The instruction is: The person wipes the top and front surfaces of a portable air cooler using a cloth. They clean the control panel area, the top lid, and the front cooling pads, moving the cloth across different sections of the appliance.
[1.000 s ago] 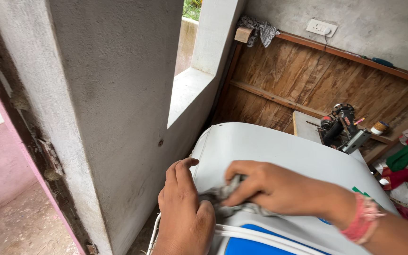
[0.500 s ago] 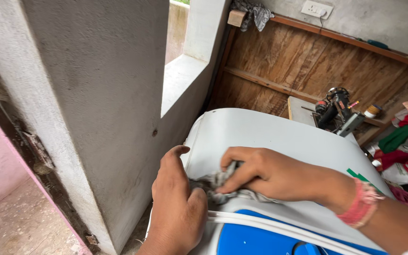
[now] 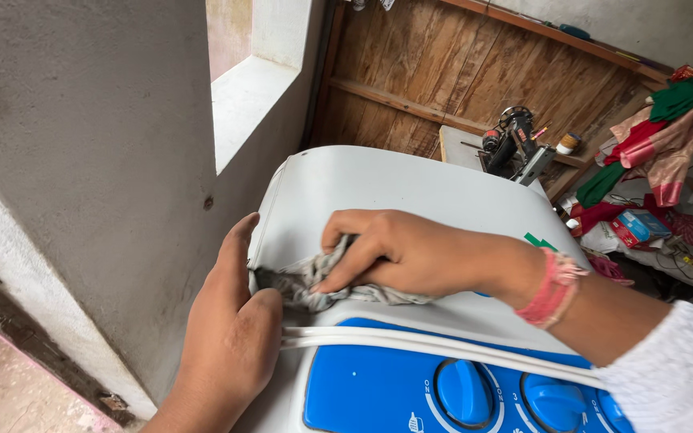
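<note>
1. Right hand (image 3: 411, 252) w/ pink wristband presses a grey rag (image 3: 322, 285) onto the white lid (image 3: 411, 188) of a washing machine; fingers curled, grip clamped on rag.
2. Left hand (image 3: 230, 337) rests at lid's left front corner, thumb up along the edge, touching rag's left end. Can't tell if its grip pinches the rag or just steadies; fingers hidden over the side.
3. Edges: lid's left edge sits near the grey concrete wall (image 3: 98, 160), narrow gap only. Open lid surface beyond the hands, toward the back.
4. White hose (image 3: 443, 349) runs across just below the rag, between lid and blue control panel (image 3: 378, 389).
5. Panel cut off at bottom; two blue knobs (image 3: 463, 393) visible, small white markings round them.
6. Small green mark (image 3: 541, 240) at lid's right edge, partly hidden by wrist.
7. Behind: sewing machine (image 3: 515, 144) on a worktop by the wood-plank wall (image 3: 443, 72); cloth pile (image 3: 659, 128) right; red-blue box (image 3: 639, 227) lower right, print too small to make out.
8. Window opening (image 3: 242, 88) upper left.
</note>
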